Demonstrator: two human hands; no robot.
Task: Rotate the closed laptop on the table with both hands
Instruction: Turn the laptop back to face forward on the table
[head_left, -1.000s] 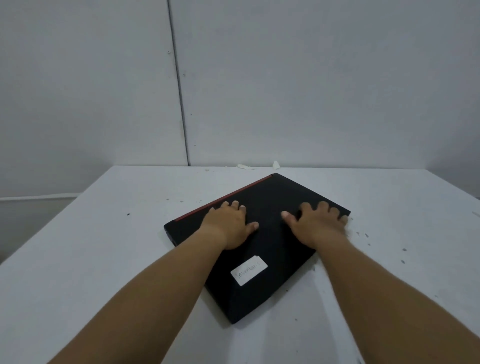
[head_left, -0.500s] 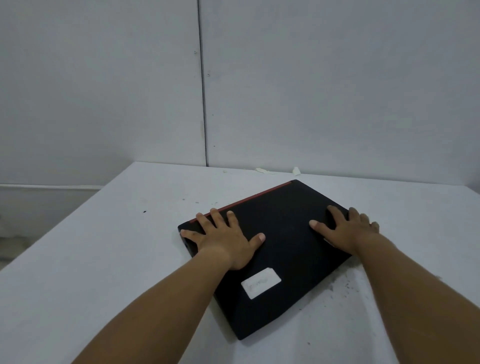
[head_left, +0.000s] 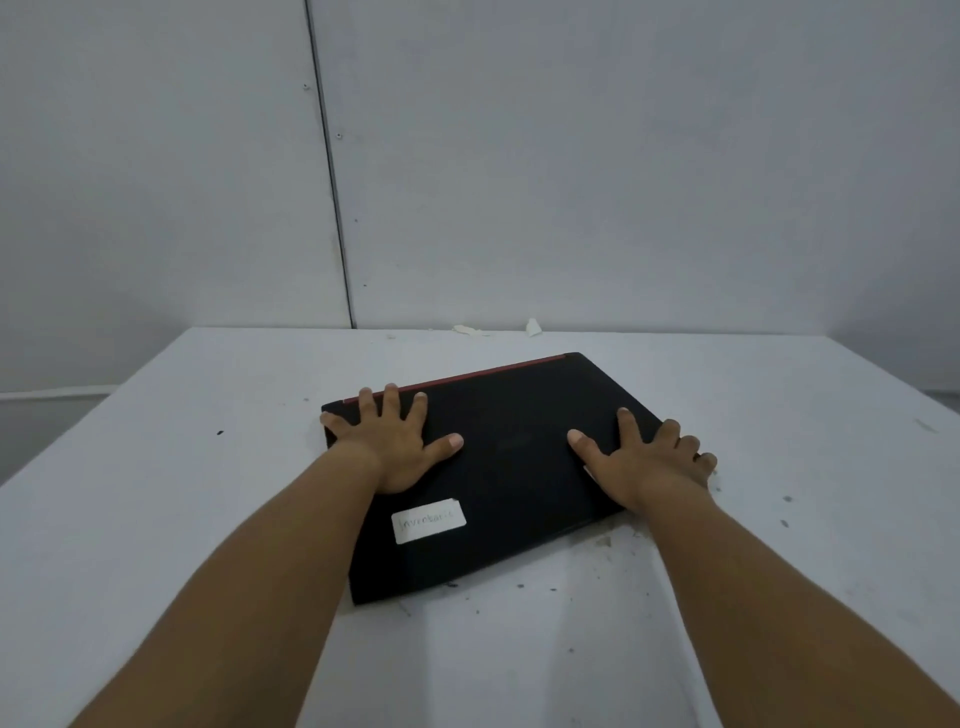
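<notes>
Both palms flat, fingers spread on closed laptop: left hand, right hand. Laptop skewed on counter; rotation seems underway, unfinished.

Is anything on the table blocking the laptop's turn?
Nothing visible does. Both hands, left hand and right hand, lie flat on the laptop; around it the table shows only small specks.

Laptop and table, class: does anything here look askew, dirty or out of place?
The closed laptop sits skewed to the table's edges, under the left hand and right hand. Dark specks litter the tabletop beside it, and torn white scraps lie at the wall.
</notes>
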